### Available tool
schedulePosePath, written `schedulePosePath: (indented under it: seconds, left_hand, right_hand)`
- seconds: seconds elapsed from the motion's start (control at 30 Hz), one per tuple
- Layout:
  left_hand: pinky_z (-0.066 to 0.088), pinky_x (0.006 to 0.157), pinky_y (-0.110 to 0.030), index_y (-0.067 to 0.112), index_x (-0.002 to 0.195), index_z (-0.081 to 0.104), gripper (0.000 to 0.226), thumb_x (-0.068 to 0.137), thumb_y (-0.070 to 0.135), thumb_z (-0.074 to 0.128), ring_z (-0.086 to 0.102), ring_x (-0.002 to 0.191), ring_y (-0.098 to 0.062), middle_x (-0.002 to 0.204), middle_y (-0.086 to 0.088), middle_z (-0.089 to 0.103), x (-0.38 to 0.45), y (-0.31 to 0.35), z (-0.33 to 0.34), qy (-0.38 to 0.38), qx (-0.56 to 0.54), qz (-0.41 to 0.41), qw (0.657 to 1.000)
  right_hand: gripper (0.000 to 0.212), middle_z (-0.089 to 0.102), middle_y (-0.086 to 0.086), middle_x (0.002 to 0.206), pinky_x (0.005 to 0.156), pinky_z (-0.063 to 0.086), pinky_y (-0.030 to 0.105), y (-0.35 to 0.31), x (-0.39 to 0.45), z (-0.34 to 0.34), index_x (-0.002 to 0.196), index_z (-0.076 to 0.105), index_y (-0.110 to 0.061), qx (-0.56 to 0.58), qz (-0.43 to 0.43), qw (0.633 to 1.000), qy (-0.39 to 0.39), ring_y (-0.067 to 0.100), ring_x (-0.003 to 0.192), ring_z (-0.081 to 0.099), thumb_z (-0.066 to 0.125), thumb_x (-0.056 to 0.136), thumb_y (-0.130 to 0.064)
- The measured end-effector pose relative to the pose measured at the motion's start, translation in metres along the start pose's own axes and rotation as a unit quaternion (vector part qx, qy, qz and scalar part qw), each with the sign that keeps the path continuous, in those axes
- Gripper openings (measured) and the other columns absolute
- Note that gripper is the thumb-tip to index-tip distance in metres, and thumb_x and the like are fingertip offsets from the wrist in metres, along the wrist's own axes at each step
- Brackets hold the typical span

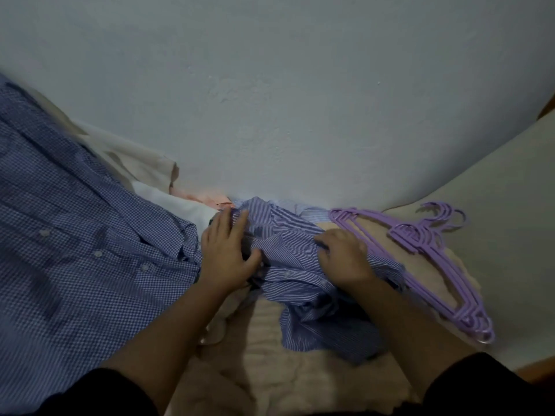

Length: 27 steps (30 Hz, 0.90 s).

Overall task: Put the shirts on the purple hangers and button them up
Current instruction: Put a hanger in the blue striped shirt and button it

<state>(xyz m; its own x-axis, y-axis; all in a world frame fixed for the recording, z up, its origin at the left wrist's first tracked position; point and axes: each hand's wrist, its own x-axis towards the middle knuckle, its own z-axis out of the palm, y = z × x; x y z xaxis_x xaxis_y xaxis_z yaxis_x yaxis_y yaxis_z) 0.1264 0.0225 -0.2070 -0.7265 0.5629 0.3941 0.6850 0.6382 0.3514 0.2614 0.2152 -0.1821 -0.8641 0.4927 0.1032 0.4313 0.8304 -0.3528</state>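
Observation:
A crumpled blue-and-white striped shirt point(295, 273) lies in the middle of the bed. My left hand point(228, 250) rests on its left part, fingers stretched over the fabric and the thumb pressed into a fold. My right hand point(342, 256) grips a bunch of the same shirt on its right side, fingers curled into the cloth. A stack of purple hangers point(426, 253) lies to the right of the shirt, hooks pointing away from me. A blue checked shirt point(69, 241) with white buttons is spread out on the left.
More garments, white point(177, 202), cream point(129, 157) and pink point(207, 199), are piled at the back left against the pale wall point(270, 85). A beige blanket point(279, 355) covers the bed in front of me. The mattress edge point(510, 343) runs along the right.

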Motion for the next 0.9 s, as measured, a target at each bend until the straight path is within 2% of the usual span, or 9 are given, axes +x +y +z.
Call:
schedulePosePath:
  seconds: [0.17,0.23,0.3,0.33,0.53,0.63,0.7,0.77,0.9]
  left_hand:
    - [0.038,0.099,-0.038,0.031,0.152,0.020,0.057,0.100,0.048,0.036,0.048,0.126,-0.030,0.140,-0.008,0.051,0.006,0.002,-0.016,-0.093,-0.218,-0.147,0.960]
    - [0.037,0.107,-0.041,0.034,0.146,0.037,0.046,0.101,0.045,0.031,0.051,0.124,-0.028,0.137,-0.008,0.054,0.010,0.007,-0.020,-0.131,-0.348,-0.216,0.903]
    - [0.042,0.103,-0.046,0.032,0.137,0.049,0.044,0.099,0.047,0.030,0.061,0.109,-0.030,0.115,-0.014,0.068,0.012,0.014,-0.023,-0.159,-0.451,-0.269,0.836]
    - [0.045,0.100,-0.046,0.029,0.136,0.050,0.046,0.099,0.047,0.029,0.063,0.103,-0.032,0.101,-0.014,0.070,0.012,0.017,-0.024,-0.170,-0.464,-0.265,0.828]
    - [0.041,0.070,-0.033,0.025,0.142,0.042,0.048,0.100,0.040,0.023,0.053,0.065,-0.019,0.064,-0.003,0.061,0.004,0.027,-0.032,-0.189,-0.458,-0.249,0.832]
    - [0.043,0.085,-0.039,0.027,0.142,0.041,0.047,0.101,0.038,0.023,0.061,0.089,-0.029,0.086,-0.014,0.070,0.004,0.024,-0.036,-0.188,-0.461,-0.241,0.833]
    - [0.042,0.097,-0.041,0.033,0.139,0.043,0.042,0.101,0.037,0.025,0.064,0.101,-0.027,0.096,-0.012,0.073,0.006,0.021,-0.039,-0.177,-0.461,-0.240,0.836]
    - [0.042,0.102,-0.040,0.034,0.138,0.044,0.041,0.100,0.035,0.028,0.066,0.101,-0.022,0.096,-0.009,0.074,0.011,0.015,-0.039,-0.170,-0.457,-0.238,0.840]
    - [0.049,0.095,-0.040,0.024,0.136,0.050,0.040,0.098,0.024,0.036,0.068,0.090,-0.018,0.087,-0.001,0.073,0.023,-0.001,-0.034,-0.113,-0.376,-0.200,0.898]
  right_hand:
    - [0.034,0.056,0.001,0.126,0.104,0.035,0.039,-0.043,0.001,0.008,0.129,0.057,-0.023,0.101,-0.061,0.993,-0.015,0.021,0.120,0.045,0.048,0.096,-0.027]
    - [0.037,0.058,0.004,0.125,0.101,0.042,0.040,-0.056,-0.003,0.006,0.130,0.055,-0.020,0.180,-0.049,0.981,-0.049,0.021,0.116,0.051,0.051,0.095,-0.030]
    - [0.042,0.060,0.003,0.122,0.095,0.046,0.037,-0.070,-0.009,0.002,0.133,0.052,-0.019,0.253,-0.015,0.964,-0.087,0.019,0.111,0.055,0.053,0.094,-0.035]
    - [0.045,0.060,0.003,0.121,0.093,0.046,0.036,-0.075,-0.011,0.001,0.134,0.049,-0.020,0.271,-0.002,0.957,-0.101,0.019,0.109,0.056,0.054,0.094,-0.039]
    - [0.055,0.049,0.005,0.137,0.079,0.039,0.025,-0.094,-0.020,0.010,0.141,0.037,-0.018,0.311,0.071,0.941,-0.114,0.021,0.113,0.052,0.056,0.093,-0.038]
    - [0.043,0.057,0.008,0.126,0.065,0.043,0.026,-0.099,-0.020,0.017,0.135,0.040,-0.026,0.331,0.066,0.937,-0.093,0.022,0.100,0.058,0.055,0.094,-0.030]
    - [0.037,0.061,0.008,0.116,0.073,0.048,0.031,-0.103,-0.015,0.021,0.130,0.045,-0.028,0.331,0.049,0.937,-0.101,0.021,0.095,0.059,0.054,0.095,-0.022]
    - [0.033,0.060,0.005,0.109,0.080,0.051,0.039,-0.106,-0.009,0.024,0.122,0.048,-0.032,0.338,0.049,0.934,-0.110,0.020,0.091,0.059,0.055,0.093,-0.019]
    - [0.035,0.054,0.004,0.095,0.058,0.038,0.033,-0.109,0.007,0.029,0.111,0.048,-0.033,0.406,0.084,0.898,-0.148,0.020,0.066,0.047,0.054,0.090,-0.006]
